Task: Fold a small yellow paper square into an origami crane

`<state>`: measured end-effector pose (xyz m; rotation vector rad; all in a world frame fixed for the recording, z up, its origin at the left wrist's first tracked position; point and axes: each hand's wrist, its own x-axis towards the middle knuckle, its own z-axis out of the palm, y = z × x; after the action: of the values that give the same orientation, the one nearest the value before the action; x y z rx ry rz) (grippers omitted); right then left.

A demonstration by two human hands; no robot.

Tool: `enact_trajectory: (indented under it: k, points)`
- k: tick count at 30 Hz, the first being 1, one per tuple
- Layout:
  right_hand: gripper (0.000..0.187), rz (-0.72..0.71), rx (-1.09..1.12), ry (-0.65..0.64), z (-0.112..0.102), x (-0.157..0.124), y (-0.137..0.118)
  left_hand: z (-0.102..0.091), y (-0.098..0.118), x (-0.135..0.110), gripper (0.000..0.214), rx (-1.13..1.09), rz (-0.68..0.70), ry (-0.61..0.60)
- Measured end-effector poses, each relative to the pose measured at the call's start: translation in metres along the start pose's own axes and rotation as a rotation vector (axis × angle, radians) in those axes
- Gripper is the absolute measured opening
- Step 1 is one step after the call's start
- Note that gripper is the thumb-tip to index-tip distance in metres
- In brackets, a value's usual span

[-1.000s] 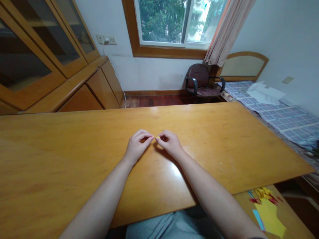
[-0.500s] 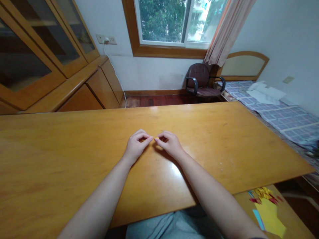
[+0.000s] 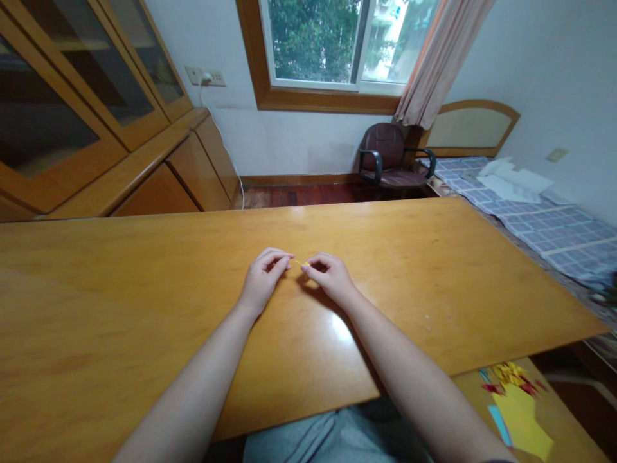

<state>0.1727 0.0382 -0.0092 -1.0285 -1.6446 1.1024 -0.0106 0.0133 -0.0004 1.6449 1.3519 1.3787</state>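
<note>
Head view. Long wooden table (image 3: 144, 308), bare and glossy, spanning the frame from left edge to right; far edge straight, near edge cut off by lap in grey cloth. Glass-fronted wooden cabinets (image 3: 87, 109) along left wall; window (image 3: 337, 45) with pink curtain (image 3: 434, 58) at back; dark armchair (image 3: 390, 157) below it; bed with checked cover (image 3: 544, 225) at right. Lower surface at bottom right carrying coloured paper pieces (image 3: 518, 402). Wide open tabletop on both sides of the hands and beyond them. Small yellow paper piece (image 3: 303, 263) at table centre, low over the wood, between the two hands. Left hand (image 3: 263, 283) fingers curled, tips at the piece's left end; right hand (image 3: 330, 280) pinched on its right end; hands close together, not touching
</note>
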Motion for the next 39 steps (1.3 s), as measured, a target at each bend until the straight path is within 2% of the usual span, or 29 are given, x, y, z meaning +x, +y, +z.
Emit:
enact_trajectory:
  k: [8,32,39]
  points:
    - [0.018,-0.010,0.025,-0.005,0.0000,0.0005,0.0023,0.0024,-0.0012,-0.0009,0.012,0.070,0.065,-0.022]
    - [0.019,0.002,-0.005,-0.041,0.0005,0.0007,0.0022,0.0016,0.0009,0.0003,0.017,0.084,0.036,-0.034]
    - [0.017,-0.007,-0.054,-0.050,0.0005,0.0004,0.0007,0.0031,0.0024,-0.0007,0.020,0.159,0.053,-0.018]
